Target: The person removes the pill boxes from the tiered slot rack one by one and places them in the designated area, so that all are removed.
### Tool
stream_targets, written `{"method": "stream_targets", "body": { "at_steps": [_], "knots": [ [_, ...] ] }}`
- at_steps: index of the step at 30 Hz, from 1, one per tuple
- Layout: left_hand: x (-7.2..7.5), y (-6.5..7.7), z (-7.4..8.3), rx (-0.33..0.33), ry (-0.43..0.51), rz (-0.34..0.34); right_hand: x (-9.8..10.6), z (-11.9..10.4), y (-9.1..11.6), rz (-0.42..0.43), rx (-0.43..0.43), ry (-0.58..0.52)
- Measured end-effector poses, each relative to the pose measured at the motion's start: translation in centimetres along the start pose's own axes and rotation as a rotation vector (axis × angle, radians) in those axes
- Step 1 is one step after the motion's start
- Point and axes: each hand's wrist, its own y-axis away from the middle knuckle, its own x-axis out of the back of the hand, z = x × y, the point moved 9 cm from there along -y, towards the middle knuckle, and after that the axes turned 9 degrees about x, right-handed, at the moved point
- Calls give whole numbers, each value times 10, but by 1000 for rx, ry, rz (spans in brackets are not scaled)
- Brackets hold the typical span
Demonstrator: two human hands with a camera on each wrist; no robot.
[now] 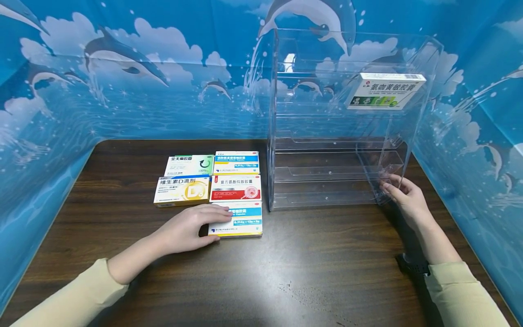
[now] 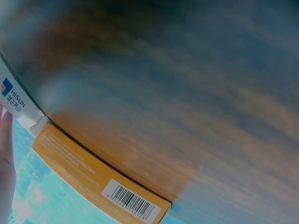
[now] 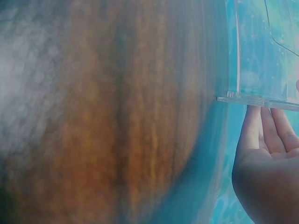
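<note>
My left hand [image 1: 196,227] rests on a white and blue medicine box [image 1: 247,221], fingers across its top and thumb by its near edge. Behind it are a red and white box [image 1: 235,188], another white and blue box [image 1: 237,162], a green and white box [image 1: 189,165] and a yellow vitamin D drops box [image 1: 182,190]. In the left wrist view, an orange box side [image 2: 98,172] adjoins a white box end [image 2: 21,95]. My right hand [image 1: 402,195] touches the lower right side of a clear tiered display rack [image 1: 327,199], its fingers fairly straight in the right wrist view.
One white and green capsule box [image 1: 387,92] stands in an upper tier at the rack's right. The dark wooden table [image 1: 310,268] is bordered by a blue dolphin-print cloth [image 1: 155,109]. A black strap [image 1: 412,265] is at my right wrist.
</note>
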Motion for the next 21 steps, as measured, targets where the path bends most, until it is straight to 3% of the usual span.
{"method": "stream_targets", "body": {
  "at_steps": [9,16,21],
  "knots": [
    [4,-11,15,-64,20,42,-2,-2,0,-3,11,-40],
    [4,-32,40,-137,31,8,-3,-2,0,-11,10,-54],
    [12,-50,63,-209,22,25,-3,-2,0,-12,7,-29]
  ]
}}
